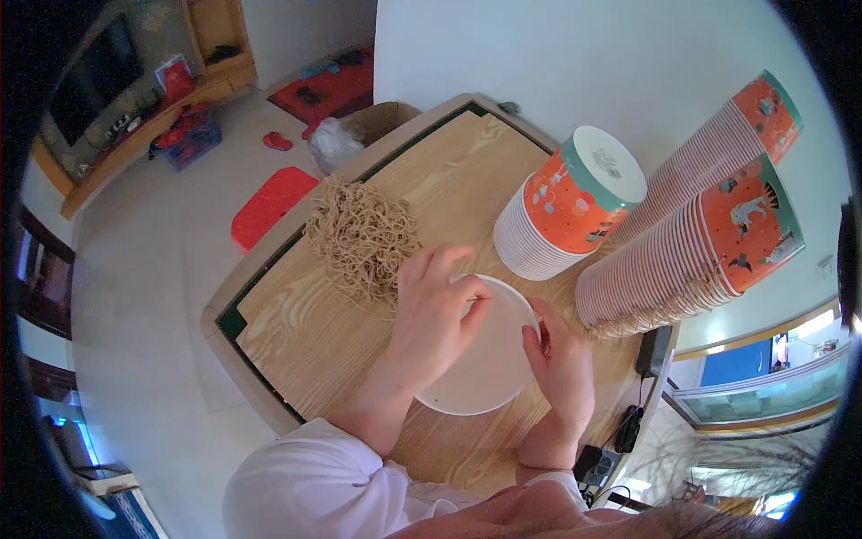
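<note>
A white round paper tub [489, 355] sits in front of me on the wooden table, its pale inside facing up. My right hand [561, 355] grips its right rim, thumb inside and fingers behind the wall. Over its upper left side hovers my left hand [440, 310], fingers bent and thumb close to a fingertip; what it pinches, if anything, is too small to make out. Just beyond that hand lies a tangled heap of tan cord [364, 235]. More tan cord [669, 308] hangs along a leaning stack of nested tubs [660, 265] at the right.
An upside-down stack of orange and green tubs [575, 202] stands at the far right, with another tall stack [709, 144] behind it by the wall. A black power adapter [654, 350] and cables lie at the right edge. Beyond the table is a red stool [269, 207].
</note>
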`<state>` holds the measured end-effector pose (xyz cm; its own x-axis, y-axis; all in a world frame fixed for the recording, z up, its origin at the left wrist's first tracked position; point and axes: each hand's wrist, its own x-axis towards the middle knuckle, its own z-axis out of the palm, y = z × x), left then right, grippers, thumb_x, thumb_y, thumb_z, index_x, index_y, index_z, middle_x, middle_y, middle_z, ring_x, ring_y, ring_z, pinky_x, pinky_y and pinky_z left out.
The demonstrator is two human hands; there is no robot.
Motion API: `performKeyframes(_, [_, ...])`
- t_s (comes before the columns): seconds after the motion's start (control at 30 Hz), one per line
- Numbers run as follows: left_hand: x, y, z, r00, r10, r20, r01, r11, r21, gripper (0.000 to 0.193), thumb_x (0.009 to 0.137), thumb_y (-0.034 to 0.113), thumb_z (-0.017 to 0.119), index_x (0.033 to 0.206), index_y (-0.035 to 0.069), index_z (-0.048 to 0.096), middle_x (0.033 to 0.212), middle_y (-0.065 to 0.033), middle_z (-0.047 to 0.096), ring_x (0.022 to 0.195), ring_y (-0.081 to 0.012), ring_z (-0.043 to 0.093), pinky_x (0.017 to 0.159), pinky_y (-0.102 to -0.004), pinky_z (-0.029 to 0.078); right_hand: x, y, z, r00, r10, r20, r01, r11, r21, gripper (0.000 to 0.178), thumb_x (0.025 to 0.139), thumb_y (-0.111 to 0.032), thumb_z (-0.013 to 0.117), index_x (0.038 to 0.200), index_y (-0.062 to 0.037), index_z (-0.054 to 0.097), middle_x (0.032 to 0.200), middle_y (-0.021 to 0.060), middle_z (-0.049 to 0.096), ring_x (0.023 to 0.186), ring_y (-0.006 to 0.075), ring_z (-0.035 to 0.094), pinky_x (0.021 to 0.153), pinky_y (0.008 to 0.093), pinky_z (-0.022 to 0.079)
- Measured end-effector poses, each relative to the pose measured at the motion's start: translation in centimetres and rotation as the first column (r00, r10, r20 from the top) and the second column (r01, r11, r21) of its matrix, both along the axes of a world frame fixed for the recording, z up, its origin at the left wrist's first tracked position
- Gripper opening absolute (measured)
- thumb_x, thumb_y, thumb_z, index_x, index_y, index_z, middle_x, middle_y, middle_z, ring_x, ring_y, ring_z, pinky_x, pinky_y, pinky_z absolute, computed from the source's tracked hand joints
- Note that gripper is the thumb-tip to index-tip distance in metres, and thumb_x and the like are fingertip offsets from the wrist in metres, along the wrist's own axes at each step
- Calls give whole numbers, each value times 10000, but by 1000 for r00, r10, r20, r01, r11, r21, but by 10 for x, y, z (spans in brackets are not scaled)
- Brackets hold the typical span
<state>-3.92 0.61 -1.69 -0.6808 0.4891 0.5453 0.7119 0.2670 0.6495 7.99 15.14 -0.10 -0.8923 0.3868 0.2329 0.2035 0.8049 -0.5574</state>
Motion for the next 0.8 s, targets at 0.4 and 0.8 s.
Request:
performKeyframes(0.4, [2,7,-3,1000,3,-15,-4,999,-33,145,714,86,712,819,100,614,1082,-68,552,1088,-286,496,941,-470,344,7,-2,11,999,-30,42,31,999,-37,310,847,-96,611,1157,-91,600,970,166,662,809,349,657,685,417,532])
performKeyframes(0.8, [1,16,1,998,-1,-59,7,996,93,150,721,70,702,831,109,608,946,-18,590,931,-239,560,857,-432,379,14,-13,26,999,-20,30,21,999,-45,351,825,-94,617,1175,-96,591,897,151,656,721,317,652,630,402,522])
